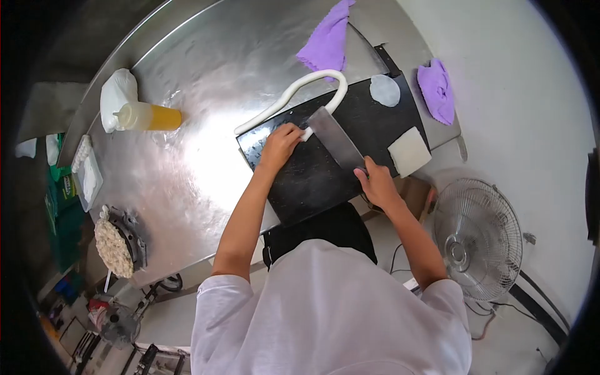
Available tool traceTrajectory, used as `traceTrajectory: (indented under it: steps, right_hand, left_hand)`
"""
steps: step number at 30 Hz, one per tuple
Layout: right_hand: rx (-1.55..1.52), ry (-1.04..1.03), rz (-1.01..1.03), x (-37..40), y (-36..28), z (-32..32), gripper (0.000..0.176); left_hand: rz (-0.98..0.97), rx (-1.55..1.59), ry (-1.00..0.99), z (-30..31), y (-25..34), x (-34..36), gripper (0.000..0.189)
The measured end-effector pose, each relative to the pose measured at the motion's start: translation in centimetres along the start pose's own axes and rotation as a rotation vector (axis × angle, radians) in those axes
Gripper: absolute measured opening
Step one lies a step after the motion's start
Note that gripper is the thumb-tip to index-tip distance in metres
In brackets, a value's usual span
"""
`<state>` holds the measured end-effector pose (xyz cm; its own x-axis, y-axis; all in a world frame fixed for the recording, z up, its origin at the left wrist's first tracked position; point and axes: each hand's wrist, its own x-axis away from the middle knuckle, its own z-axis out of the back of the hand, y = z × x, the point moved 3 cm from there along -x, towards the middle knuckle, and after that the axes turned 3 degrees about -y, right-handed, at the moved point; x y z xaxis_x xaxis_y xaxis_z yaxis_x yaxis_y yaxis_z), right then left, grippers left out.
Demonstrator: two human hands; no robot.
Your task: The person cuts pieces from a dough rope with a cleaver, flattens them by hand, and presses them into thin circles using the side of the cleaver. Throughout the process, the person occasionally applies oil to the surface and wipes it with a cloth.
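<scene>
My right hand [377, 182] is wrapped round the handle of a cleaver [337, 139]. Its broad blade slants up and left across the black cutting board [300, 187], with the tip against a long white dough rope [341, 92]. The rope loops from the steel table onto the board. At the rope's near end, my left hand [281, 147] has its fingers closed on the dough, just left of the blade. Those fingers partly hide the dough end. A pale round piece [385, 90] and a white square piece [410, 152] lie on the board's right side.
Two purple cloths [328, 40] [436, 92] lie beyond and right of the board. A squeeze bottle of yellow liquid [164, 117] lies at the left, beside a white bag [119, 94]. A fan [478, 240] stands at the right. The steel table [187, 206] has a raised back rim.
</scene>
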<state>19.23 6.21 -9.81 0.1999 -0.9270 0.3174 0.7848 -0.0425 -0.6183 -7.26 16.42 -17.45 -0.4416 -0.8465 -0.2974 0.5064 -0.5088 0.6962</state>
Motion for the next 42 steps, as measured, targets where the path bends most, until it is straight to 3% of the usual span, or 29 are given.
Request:
traceTrajectory:
  steps: [3,11,16,18,20,22,23,24,26,28,30,32,33,38,40,42]
  right_hand:
    - [0.056,0.158,-0.023,0.6,-1.5,0.0,0.028]
    - [0.250,0.082,-0.120,0.7,-4.6,-1.6,0.026]
    - [0.258,0.168,-0.246,-0.4,-5.3,-7.3,0.026]
    - [0.145,0.265,-0.255,-1.1,-6.0,-7.5,0.026]
    - [0.029,0.302,-0.263,0.4,-5.6,-7.9,0.027]
    - [-0.151,0.633,-0.161,4.0,-5.9,-8.0,0.030]
    - [-0.163,0.637,-0.189,5.7,-5.3,-8.1,0.030]
    - [-0.252,0.686,-0.288,7.9,-4.1,-8.1,0.030]
    - [-0.360,0.743,-0.406,12.1,-1.8,-8.6,0.030]
    - [-0.705,0.748,-0.598,15.1,1.3,-10.1,0.031]
    - [-0.692,0.836,-0.566,16.0,1.6,-9.6,0.023]
    - [-0.881,0.833,-0.663,17.5,2.9,-10.4,0.022]
    - [-0.905,0.833,-0.661,17.6,4.1,-10.4,0.022]
    - [-0.959,0.855,-0.520,16.9,6.5,-6.8,0.022]
    - [-0.873,0.922,-0.455,16.1,7.8,-4.0,0.025]
    - [-1.119,1.031,-0.327,15.0,8.9,-1.2,0.032]
  left_hand:
    - [-0.024,0.033,0.015,0.1,-0.6,0.1,0.018]
    - [-0.039,0.074,0.028,0.5,-1.3,0.0,0.018]
    - [0.035,0.089,-0.003,0.2,-0.4,-0.4,0.016]
    - [-0.002,0.123,0.263,0.6,-0.1,-0.6,0.012]
    - [0.049,0.271,0.194,0.9,0.7,-0.5,0.009]
    - [0.337,0.343,-0.170,1.7,3.1,1.4,0.015]
    - [0.170,0.372,-0.230,1.0,4.8,2.4,0.017]
    - [0.150,0.479,-0.299,0.4,7.0,3.3,0.017]
    - [0.011,0.333,-0.615,-2.8,7.7,4.8,0.023]
    - [-0.079,0.142,-0.649,-3.7,7.8,4.7,0.028]
    - [-0.170,-0.057,-0.659,-4.9,8.2,2.8,0.033]
    - [0.062,-0.226,-0.874,-6.2,8.1,1.6,0.047]
    - [0.123,-0.293,-0.865,-6.0,9.4,0.5,0.055]
    - [0.114,-0.547,-0.943,-7.3,11.8,-1.4,0.066]
    - [0.075,-0.622,-1.077,-8.0,11.9,-1.5,0.071]
    - [0.073,-0.684,-1.170,-9.1,12.2,-2.9,0.066]
